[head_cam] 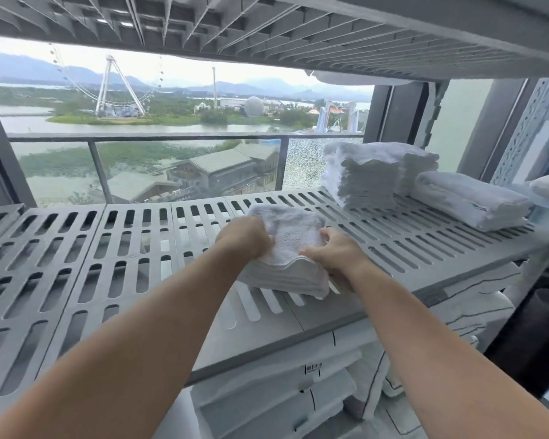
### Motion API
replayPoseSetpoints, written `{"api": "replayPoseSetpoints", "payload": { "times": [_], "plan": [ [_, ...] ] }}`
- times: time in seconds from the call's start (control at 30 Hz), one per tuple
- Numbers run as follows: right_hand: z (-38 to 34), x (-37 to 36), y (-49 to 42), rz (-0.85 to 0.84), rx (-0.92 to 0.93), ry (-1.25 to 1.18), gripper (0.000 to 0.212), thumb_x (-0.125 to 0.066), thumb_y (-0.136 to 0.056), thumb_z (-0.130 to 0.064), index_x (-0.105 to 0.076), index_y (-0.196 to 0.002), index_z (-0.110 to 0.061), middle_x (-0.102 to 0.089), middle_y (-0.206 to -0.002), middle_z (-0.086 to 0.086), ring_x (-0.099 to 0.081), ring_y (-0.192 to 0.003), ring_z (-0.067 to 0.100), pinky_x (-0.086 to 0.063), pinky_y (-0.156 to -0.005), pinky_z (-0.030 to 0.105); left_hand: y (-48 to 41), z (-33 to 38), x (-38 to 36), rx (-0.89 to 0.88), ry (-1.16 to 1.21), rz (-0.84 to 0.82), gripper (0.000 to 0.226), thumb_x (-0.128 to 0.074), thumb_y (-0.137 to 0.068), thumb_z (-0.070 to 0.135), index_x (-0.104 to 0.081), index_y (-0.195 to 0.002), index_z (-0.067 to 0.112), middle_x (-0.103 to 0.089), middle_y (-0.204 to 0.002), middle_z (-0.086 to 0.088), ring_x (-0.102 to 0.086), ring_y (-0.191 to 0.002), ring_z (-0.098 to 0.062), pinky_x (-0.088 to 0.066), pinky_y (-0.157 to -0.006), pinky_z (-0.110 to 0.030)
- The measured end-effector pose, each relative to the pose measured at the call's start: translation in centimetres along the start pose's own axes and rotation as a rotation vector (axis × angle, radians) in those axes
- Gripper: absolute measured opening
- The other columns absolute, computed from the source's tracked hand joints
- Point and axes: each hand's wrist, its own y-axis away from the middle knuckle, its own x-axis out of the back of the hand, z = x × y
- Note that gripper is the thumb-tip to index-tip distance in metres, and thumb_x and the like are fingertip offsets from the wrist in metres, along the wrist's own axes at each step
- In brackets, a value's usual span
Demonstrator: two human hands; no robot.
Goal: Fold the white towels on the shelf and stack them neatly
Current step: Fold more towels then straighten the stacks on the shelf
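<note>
Left of our left hand (246, 237), open slatted shelf (76, 248); right of our right hand (333, 253), a towel stack (368, 175) and folded bath towel (469, 201) block.

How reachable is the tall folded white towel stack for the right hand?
Likely yes: only bare slatted grey shelf separates right hand from stack, though it holds the nearer white towel pile.

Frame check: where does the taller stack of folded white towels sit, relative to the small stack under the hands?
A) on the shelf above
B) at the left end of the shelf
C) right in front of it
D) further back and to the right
D: the taller stack sits at the back right of the slatted shelf, beyond the small stack that the left hand and right hand grip.
</note>
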Motion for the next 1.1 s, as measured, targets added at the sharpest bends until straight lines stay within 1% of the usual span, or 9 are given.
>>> {"api": "replayPoseSetpoints", "payload": {
  "times": [0.17, 0.23, 0.37, 0.5, 0.57, 0.7, 0.8, 1.0, 1.1],
  "plan": [
    [1.7, 0.4, 1.2, 0.061, 0.083, -0.189, 0.08, -0.069, -0.081, -0.019, -0.034, -0.152, -0.025, -0.048, -0.146, 0.004, -0.053, -0.125, 0.022, -0.047, -0.104, 0.04, 0.7, 1.0, -1.0, -0.017, 0.168, 0.049, 0.049, -0.057, -0.093, 0.033, -0.054, -0.141, 0.025, -0.057, -0.142, -0.005, -0.05, -0.13, -0.027, -0.041, -0.103, -0.035],
    [2.2, 0.7, 1.5, 0.088, 0.12, -0.239, 0.078, -0.065, -0.082, -0.018, -0.034, -0.152, -0.032, -0.048, -0.143, 0.002, -0.054, -0.114, 0.018, -0.049, -0.094, 0.034, 1.0, 1.8, -1.2, -0.026, 0.217, 0.073, 0.052, -0.055, -0.094, 0.032, -0.051, -0.145, 0.025, -0.056, -0.144, -0.006, -0.05, -0.132, -0.028, -0.039, -0.106, -0.035],
    [3.3, 2.2, 1.4, 0.095, 0.172, -0.326, 0.074, -0.061, -0.082, -0.014, -0.037, -0.148, -0.037, -0.05, -0.137, -0.003, -0.059, -0.103, 0.01, -0.054, -0.093, 0.038, 1.8, 3.8, -1.5, -0.028, 0.276, 0.099, 0.057, -0.051, -0.094, 0.024, -0.043, -0.151, 0.022, -0.051, -0.149, -0.01, -0.044, -0.138, -0.029, -0.036, -0.113, -0.037],
    [5.2, 4.7, 1.1, 0.122, 0.192, -0.433, 0.065, -0.06, -0.082, -0.01, -0.047, -0.139, -0.037, -0.059, -0.124, -0.005, -0.062, -0.098, 0.008, -0.056, -0.086, 0.033, 2.5, 7.2, -1.8, -0.01, 0.318, 0.148, 0.064, -0.056, -0.089, 0.023, -0.042, -0.151, 0.026, -0.049, -0.146, -0.019, -0.049, -0.132, -0.031, -0.037, -0.111, -0.036],
    [6.5, 6.8, 0.9, 0.153, 0.206, -0.458, 0.062, -0.059, -0.082, -0.008, -0.05, -0.136, -0.036, -0.061, -0.119, -0.007, -0.063, -0.096, 0.007, -0.055, -0.081, 0.028, 2.7, 9.8, -2.1, -0.006, 0.336, 0.168, 0.064, -0.057, -0.09, 0.028, -0.042, -0.151, 0.029, -0.047, -0.144, -0.019, -0.051, -0.129, -0.031, -0.038, -0.109, -0.035],
    [10.2, 12.4, 0.3, 0.18, 0.209, -0.458, 0.064, -0.057, -0.08, -0.009, -0.051, -0.136, -0.038, -0.063, -0.125, -0.003, -0.065, -0.104, 0.018, -0.056, -0.093, 0.042, 2.6, 16.7, -3.1, -0.024, 0.414, 0.177, 0.058, -0.05, -0.093, 0.028, -0.043, -0.151, 0.033, -0.045, -0.147, -0.016, -0.049, -0.131, -0.029, -0.037, -0.108, -0.033],
    [13.5, 17.2, -0.4, 0.206, 0.211, -0.427, 0.066, -0.056, -0.08, -0.009, -0.05, -0.138, -0.038, -0.061, -0.132, -0.001, -0.063, -0.11, 0.019, -0.052, -0.097, 0.044, 2.2, 22.1, -4.2, -0.068, 0.458, 0.172, 0.057, -0.041, -0.095, 0.024, -0.044, -0.15, 0.036, -0.041, -0.151, -0.014, -0.043, -0.137, -0.029, -0.031, -0.112, -0.034],
    [19.4, 25.2, -1.7, 0.27, 0.213, -0.436, 0.065, -0.053, -0.081, -0.005, -0.051, -0.141, -0.032, -0.055, -0.141, -0.002, -0.062, -0.096, 0.011, -0.053, -0.094, 0.038, 1.3, 32.1, -6.8, -0.121, 0.48, 0.176, 0.055, -0.04, -0.097, 0.023, -0.044, -0.151, 0.034, -0.038, -0.149, -0.013, -0.046, -0.132, -0.032, -0.034, -0.114, -0.036],
    [21.5, 28.0, -2.5, 0.302, 0.205, -0.445, 0.065, -0.053, -0.081, -0.006, -0.051, -0.139, -0.035, -0.055, -0.14, -0.005, -0.06, -0.1, 0.009, -0.051, -0.096, 0.037, 0.6, 35.9, -7.6, -0.118, 0.525, 0.169, 0.06, -0.042, -0.091, 0.019, -0.047, -0.148, 0.035, -0.042, -0.143, -0.01, -0.048, -0.128, -0.033, -0.038, -0.111, -0.037]
  ]
}}
